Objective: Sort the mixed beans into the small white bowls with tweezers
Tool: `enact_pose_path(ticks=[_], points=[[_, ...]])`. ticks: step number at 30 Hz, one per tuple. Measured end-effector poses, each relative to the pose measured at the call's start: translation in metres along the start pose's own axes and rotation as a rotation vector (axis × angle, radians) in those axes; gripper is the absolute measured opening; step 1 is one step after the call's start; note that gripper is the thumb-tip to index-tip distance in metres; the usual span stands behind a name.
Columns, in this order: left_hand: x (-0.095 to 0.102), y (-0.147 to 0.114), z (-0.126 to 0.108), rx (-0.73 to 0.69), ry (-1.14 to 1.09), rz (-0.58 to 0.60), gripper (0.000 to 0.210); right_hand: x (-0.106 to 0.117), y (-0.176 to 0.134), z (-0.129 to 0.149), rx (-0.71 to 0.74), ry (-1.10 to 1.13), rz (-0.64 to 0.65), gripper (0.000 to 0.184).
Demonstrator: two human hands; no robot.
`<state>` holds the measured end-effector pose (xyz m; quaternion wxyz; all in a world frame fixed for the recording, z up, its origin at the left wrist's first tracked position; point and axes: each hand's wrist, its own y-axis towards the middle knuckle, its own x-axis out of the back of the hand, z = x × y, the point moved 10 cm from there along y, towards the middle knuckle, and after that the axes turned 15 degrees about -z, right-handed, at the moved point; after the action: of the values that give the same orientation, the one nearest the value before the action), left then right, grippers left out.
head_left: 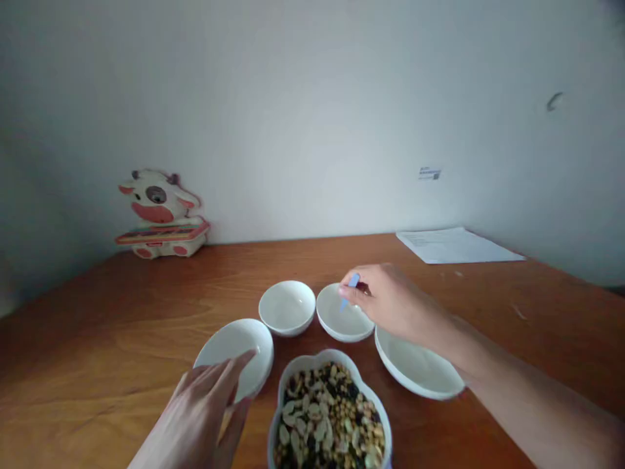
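Note:
My right hand (pixel 374 293) pinches small light-blue tweezers (pixel 353 281) above the back right white bowl (pixel 344 332), their tip pointing down into it. Whether anything sits between the tips is too small to tell. My left hand (pixel 209 407), fingers apart and holding nothing, hovers at the near side of the left white bowl (pixel 227 342). Between my hands at the front stands a scalloped white bowl (pixel 385 417) full of mixed beans and seeds (pixel 322 417): pale flat seeds, yellow beans and dark ones.
Another white bowl (pixel 287 309) stands at the back left of the arc, and a further white bowl (pixel 420 371) lies partly under my right forearm. A cow-shaped toy keyboard (pixel 163 221) and paper sheets (pixel 459 246) rest near the wall on the wooden table (pixel 122 339).

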<state>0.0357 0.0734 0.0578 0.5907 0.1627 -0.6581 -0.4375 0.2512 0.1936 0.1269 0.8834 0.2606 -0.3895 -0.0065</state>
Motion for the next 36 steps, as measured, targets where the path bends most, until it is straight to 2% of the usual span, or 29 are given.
enact_pose_path(ticks=[4, 6, 7, 9, 11, 13, 15, 18, 21, 25, 28, 31, 34, 36], points=[[0.004, -0.006, 0.016, -0.028, 0.088, -0.052, 0.047, -0.018, 0.000, 0.001, 0.067, -0.004, 0.007, 0.019], [0.004, 0.004, 0.012, -0.051, 0.147, -0.070, 0.049, -0.020, 0.000, 0.004, 0.095, 0.001, -0.001, 0.018], [0.004, 0.012, 0.001, -0.112, 0.140, -0.097, 0.048, -0.020, -0.001, 0.007, 0.099, 0.006, -0.003, 0.018], [-0.010, 0.027, -0.009, -0.086, 0.132, -0.034, 0.042, -0.020, -0.003, 0.011, 0.098, 0.024, 0.006, 0.019], [-0.026, 0.038, -0.019, -0.060, 0.115, 0.011, 0.046, -0.021, -0.008, 0.018, 0.104, 0.064, 0.038, 0.020], [-0.049, 0.039, -0.023, -0.019, 0.093, 0.145, 0.049, -0.026, -0.016, 0.026, 0.113, 0.118, 0.092, 0.019], [-0.060, 0.038, -0.025, -0.004, 0.075, 0.203, 0.050, -0.034, -0.026, 0.031, 0.113, 0.159, 0.148, 0.017], [-0.062, 0.037, -0.025, -0.005, 0.051, 0.220, 0.049, -0.047, -0.041, 0.032, 0.119, 0.215, 0.173, 0.016], [-0.061, 0.036, -0.024, -0.003, 0.028, 0.216, 0.043, -0.051, -0.055, 0.029, 0.159, 0.303, 0.112, 0.011], [-0.052, 0.036, -0.024, 0.012, -0.005, 0.168, 0.038, -0.037, -0.069, 0.022, 0.225, 0.405, -0.039, 0.010], [-0.026, 0.040, -0.030, 0.041, -0.070, 0.024, 0.034, -0.022, -0.079, 0.020, 0.296, 0.470, -0.132, 0.012], [0.002, 0.042, -0.045, 0.104, -0.249, -0.104, 0.026, -0.014, -0.088, 0.021, 0.340, 0.520, -0.160, 0.015], [0.025, 0.038, -0.071, 0.041, -0.445, -0.232, 0.018, -0.013, -0.093, 0.023, 0.368, 0.538, -0.179, 0.015], [0.025, 0.029, -0.084, -0.020, -0.487, -0.220, 0.015, -0.015, -0.093, 0.023, 0.377, 0.537, -0.176, 0.014]])
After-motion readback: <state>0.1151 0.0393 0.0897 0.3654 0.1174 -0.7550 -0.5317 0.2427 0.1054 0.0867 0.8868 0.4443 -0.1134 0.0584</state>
